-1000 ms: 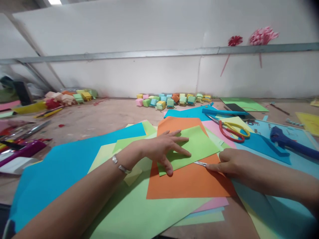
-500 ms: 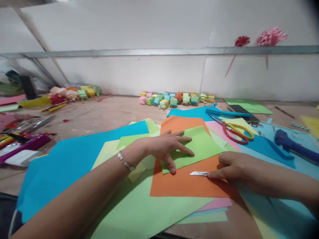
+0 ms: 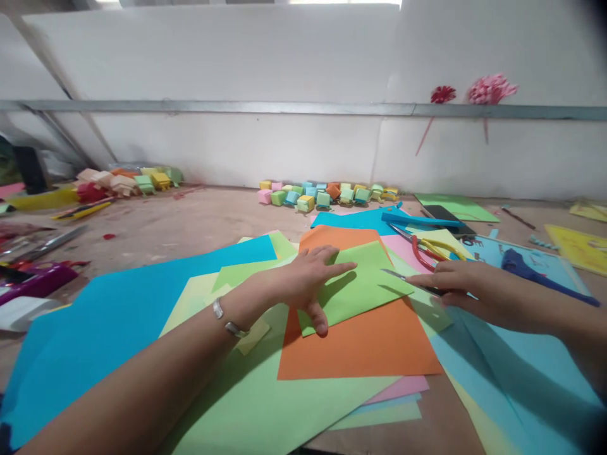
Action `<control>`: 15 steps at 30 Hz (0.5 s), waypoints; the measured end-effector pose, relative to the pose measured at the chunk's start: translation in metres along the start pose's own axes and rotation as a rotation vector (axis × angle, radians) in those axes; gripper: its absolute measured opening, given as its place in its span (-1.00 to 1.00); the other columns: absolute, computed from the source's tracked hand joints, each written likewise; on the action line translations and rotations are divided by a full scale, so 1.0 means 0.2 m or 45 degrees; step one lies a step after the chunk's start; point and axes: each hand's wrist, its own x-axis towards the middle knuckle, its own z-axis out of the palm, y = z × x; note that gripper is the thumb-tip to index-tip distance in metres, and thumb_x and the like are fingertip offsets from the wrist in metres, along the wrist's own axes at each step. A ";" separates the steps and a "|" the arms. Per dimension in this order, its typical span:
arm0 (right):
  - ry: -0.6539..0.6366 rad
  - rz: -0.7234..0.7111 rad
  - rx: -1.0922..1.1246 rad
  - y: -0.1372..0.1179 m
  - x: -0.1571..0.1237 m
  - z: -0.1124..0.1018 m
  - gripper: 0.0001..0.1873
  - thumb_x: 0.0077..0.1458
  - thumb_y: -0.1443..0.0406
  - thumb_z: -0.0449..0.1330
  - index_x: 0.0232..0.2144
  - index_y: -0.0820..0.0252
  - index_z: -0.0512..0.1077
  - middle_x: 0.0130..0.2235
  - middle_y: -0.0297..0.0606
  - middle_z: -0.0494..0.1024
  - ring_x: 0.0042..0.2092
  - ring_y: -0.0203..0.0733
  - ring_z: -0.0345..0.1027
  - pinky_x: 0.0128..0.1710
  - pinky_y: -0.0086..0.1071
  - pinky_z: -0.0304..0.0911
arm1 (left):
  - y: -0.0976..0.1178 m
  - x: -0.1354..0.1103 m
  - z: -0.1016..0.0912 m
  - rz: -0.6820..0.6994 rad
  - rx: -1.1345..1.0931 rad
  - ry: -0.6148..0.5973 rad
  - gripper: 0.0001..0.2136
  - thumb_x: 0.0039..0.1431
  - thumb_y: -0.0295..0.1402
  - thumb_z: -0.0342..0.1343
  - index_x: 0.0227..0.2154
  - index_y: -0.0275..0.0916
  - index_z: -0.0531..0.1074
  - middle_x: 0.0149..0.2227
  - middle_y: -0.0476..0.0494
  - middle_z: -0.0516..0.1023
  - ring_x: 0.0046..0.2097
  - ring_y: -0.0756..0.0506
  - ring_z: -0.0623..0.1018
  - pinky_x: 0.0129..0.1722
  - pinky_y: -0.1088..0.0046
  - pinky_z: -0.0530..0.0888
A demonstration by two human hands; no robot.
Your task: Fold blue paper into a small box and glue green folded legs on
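Observation:
My left hand [image 3: 310, 281] lies with fingers spread over a bright green sheet of paper [image 3: 370, 268], its thumb at the sheet's lower left corner. Beneath that sheet is an orange sheet of paper [image 3: 360, 354]. My right hand [image 3: 455, 284] is closed around a craft knife [image 3: 397, 275], whose thin blade points left over the right part of the green sheet. Whether the blade touches the paper I cannot tell. Just behind my right hand lie scissors [image 3: 417, 249] with red and yellow handles, partly hidden by the hand.
Large blue paper [image 3: 118, 303] and pale green paper [image 3: 265, 404] spread around the work. A row of small folded paper boxes [image 3: 322, 196] stands at the wall. On the right are a blue glue gun [image 3: 540, 275] and a dark phone [image 3: 446, 218]; a purple tool [image 3: 42, 281] lies left.
My right hand has lifted the craft knife from above the orange sheet, moving it up and away to the green sheet's right side. My left hand stays on the green sheet. The view has shifted slightly.

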 end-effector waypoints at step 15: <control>-0.088 0.611 -0.246 0.05 0.01 -0.05 -0.32 0.05 0.48 0.05 0.23 0.00 0.28 0.06 -0.11 0.51 0.00 0.15 0.40 -0.22 -0.23 0.30 | 0.04 -0.02 -0.02 0.079 -0.186 0.130 -0.21 -0.38 0.05 0.42 -0.08 -0.22 0.27 -0.05 -0.20 0.18 0.01 -0.31 0.31 -0.03 0.17 0.40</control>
